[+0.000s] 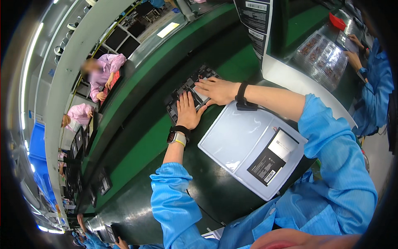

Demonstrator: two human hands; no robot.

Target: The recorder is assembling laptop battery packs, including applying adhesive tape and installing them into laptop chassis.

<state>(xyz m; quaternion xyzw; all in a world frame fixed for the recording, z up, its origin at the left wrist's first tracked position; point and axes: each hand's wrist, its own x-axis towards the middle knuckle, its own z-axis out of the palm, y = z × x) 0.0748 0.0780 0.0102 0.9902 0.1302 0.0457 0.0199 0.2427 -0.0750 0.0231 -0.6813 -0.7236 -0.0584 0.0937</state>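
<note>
An opened black laptop base [172,106] with its inner parts showing lies on the green conveyor belt. Flat on its near part rests my left hand [188,112], fingers stretched out. My right hand [219,89] lies beside it, palm down over a silvery-grey panel in the laptop base, fingers extended. Both palms hide part of the inside. Close to my right wrist, a white shallow tray [236,133] holds a flat black laptop battery [258,168] with a pale label panel. Neither hand touches the battery.
A tall black and white labelled sheet [265,37] stands beyond the tray. Farther right are clear trays of small parts [321,58], a red bin [337,21] and a co-worker's hands [353,58]. More laptop bases [104,182] sit along the belt; people in pink work across it.
</note>
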